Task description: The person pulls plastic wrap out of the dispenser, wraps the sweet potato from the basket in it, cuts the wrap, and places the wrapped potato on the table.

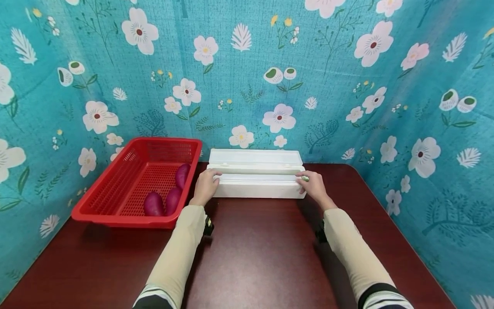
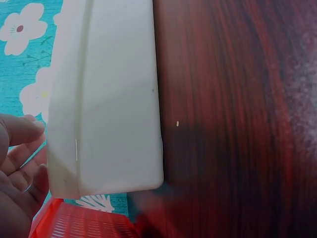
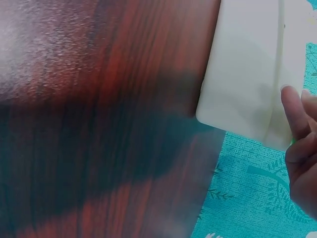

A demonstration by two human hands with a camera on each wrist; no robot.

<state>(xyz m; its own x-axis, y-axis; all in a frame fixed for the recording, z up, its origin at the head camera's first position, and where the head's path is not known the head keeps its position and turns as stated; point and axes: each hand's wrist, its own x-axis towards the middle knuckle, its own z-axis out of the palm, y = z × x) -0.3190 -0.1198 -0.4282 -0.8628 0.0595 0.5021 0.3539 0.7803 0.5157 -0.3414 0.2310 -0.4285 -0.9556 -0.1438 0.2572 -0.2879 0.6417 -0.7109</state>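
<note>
A long white box [image 1: 258,191] with a hinged lid [image 1: 254,156] lies crosswise at the back of the table. Its lid is tilted partly up, and a narrow gap shows the pale inside. At the box's left end my left hand [image 1: 206,187] grips the upper edge with bent fingers. My right hand [image 1: 313,185] holds the opposite end, its thumb and fingers about the upper edge. Both wrist views show the box's smooth front face [image 2: 119,109], with fingers [image 3: 294,111] at its far edge. A small green spot shows beside the right fingers; what it is cannot be told.
A red plastic basket [image 1: 85,211] stands left of the box, holding three purple oblong vegetables [image 1: 153,204]. Dark reddish-brown wooden tabletop [image 1: 254,257] stretches in front of the box. A blue flowered cloth [image 1: 247,77] hangs behind and at both sides.
</note>
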